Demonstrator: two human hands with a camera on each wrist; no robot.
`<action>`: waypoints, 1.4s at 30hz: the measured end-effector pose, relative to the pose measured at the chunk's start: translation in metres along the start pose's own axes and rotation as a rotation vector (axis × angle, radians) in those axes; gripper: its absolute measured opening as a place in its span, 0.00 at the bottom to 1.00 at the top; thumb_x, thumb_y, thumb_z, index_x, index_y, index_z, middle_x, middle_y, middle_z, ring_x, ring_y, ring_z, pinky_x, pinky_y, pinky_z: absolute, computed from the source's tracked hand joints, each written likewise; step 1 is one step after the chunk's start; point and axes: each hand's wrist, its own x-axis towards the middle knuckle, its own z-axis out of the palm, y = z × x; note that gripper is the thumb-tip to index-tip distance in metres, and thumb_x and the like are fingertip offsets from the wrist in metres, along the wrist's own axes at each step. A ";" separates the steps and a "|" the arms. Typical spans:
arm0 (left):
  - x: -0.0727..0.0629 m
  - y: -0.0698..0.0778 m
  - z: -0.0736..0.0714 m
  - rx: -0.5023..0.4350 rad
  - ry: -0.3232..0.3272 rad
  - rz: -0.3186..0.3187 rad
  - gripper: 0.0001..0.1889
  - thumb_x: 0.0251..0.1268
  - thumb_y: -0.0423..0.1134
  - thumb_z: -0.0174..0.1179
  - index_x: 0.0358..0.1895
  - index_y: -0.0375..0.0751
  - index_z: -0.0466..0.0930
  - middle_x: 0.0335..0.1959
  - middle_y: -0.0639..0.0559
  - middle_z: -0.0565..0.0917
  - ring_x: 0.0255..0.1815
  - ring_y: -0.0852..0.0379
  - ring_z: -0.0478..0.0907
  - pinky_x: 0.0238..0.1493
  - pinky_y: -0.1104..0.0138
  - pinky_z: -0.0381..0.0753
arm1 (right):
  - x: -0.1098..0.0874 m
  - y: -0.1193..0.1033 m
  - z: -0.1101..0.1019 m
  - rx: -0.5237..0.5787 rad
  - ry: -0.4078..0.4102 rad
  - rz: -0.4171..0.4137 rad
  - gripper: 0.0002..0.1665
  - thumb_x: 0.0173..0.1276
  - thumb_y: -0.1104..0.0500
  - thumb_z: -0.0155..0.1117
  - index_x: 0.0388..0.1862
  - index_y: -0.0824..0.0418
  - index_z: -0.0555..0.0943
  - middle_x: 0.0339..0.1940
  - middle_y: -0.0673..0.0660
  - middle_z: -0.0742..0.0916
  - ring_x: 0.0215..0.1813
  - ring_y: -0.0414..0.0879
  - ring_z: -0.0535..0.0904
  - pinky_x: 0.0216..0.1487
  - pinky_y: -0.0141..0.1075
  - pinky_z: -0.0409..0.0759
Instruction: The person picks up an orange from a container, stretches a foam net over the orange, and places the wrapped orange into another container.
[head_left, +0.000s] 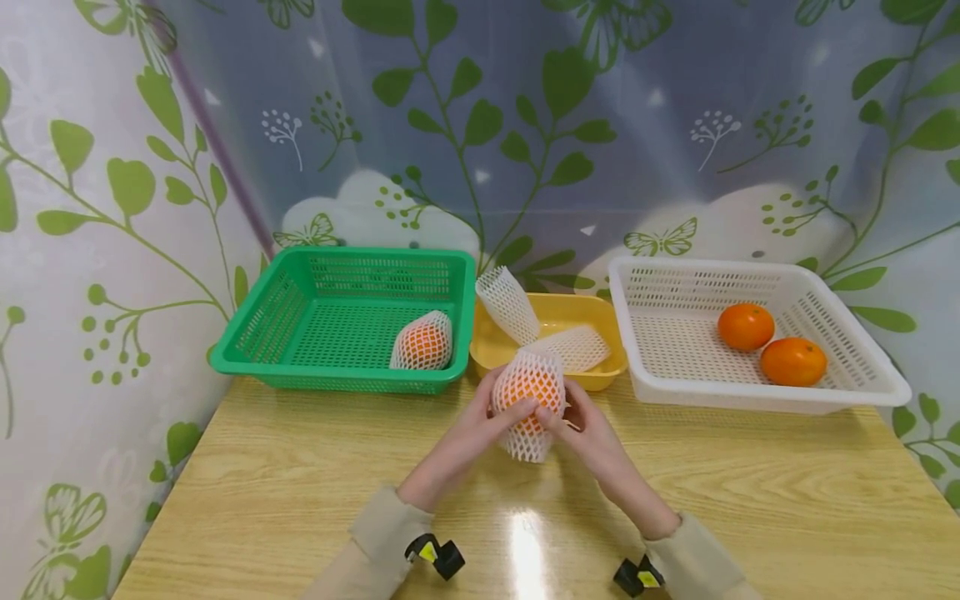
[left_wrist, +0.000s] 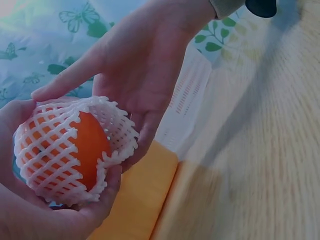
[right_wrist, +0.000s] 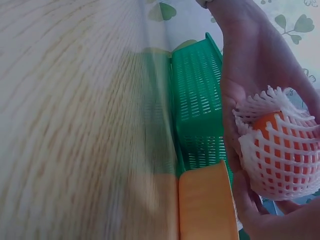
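Both hands hold an orange [head_left: 531, 390] in a white foam net sleeve above the table, in front of the yellow basket. My left hand [head_left: 474, 427] grips its left side and my right hand [head_left: 597, 433] its right, with both thumbs on the near face. In the left wrist view, a bare patch of the orange [left_wrist: 91, 150] shows at the open end of the foam net [left_wrist: 55, 160]. The right wrist view shows the net's frilled edge [right_wrist: 265, 102] near the right palm. Some fingers are hidden behind the fruit.
A green basket [head_left: 345, 382] at left holds another netted orange [head_left: 423, 342]. Foam nets [head_left: 510, 304] lie in the yellow basket [head_left: 592, 310] in the middle. At right, a white basket [head_left: 765, 398] holds two bare oranges [head_left: 792, 362]. A patterned curtain [head_left: 480, 125] hangs behind.
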 end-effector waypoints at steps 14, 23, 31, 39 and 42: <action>0.000 0.017 -0.021 0.096 0.071 0.090 0.39 0.68 0.50 0.66 0.78 0.46 0.58 0.64 0.41 0.76 0.62 0.46 0.77 0.62 0.53 0.79 | 0.003 -0.002 -0.016 -0.025 0.000 -0.192 0.34 0.75 0.61 0.63 0.76 0.61 0.65 0.70 0.67 0.75 0.61 0.57 0.79 0.57 0.34 0.81; -0.003 0.056 -0.080 0.155 0.282 0.188 0.36 0.72 0.50 0.61 0.78 0.49 0.56 0.65 0.42 0.72 0.62 0.44 0.76 0.60 0.51 0.80 | 0.008 -0.015 -0.057 -0.059 0.154 -0.314 0.20 0.78 0.63 0.59 0.66 0.65 0.76 0.61 0.59 0.82 0.52 0.41 0.84 0.52 0.31 0.83; 0.005 0.066 -0.140 0.365 0.509 0.241 0.42 0.69 0.54 0.64 0.79 0.46 0.53 0.68 0.40 0.71 0.64 0.44 0.75 0.59 0.48 0.79 | 0.009 -0.024 -0.098 -0.100 0.310 -0.319 0.22 0.77 0.62 0.61 0.65 0.69 0.75 0.55 0.48 0.85 0.49 0.38 0.83 0.51 0.26 0.82; 0.015 0.062 -0.186 0.783 0.593 0.052 0.49 0.67 0.63 0.61 0.79 0.35 0.51 0.67 0.31 0.71 0.62 0.35 0.74 0.55 0.39 0.77 | 0.011 -0.017 -0.142 -0.175 0.466 -0.305 0.21 0.75 0.61 0.63 0.64 0.65 0.78 0.52 0.41 0.85 0.45 0.35 0.83 0.48 0.21 0.81; 0.018 0.062 -0.194 0.926 0.532 -0.076 0.50 0.68 0.63 0.59 0.78 0.30 0.50 0.67 0.25 0.68 0.62 0.29 0.72 0.58 0.36 0.74 | 0.011 -0.012 -0.157 -0.167 0.508 -0.282 0.20 0.75 0.61 0.64 0.63 0.64 0.79 0.51 0.40 0.85 0.44 0.33 0.83 0.46 0.20 0.81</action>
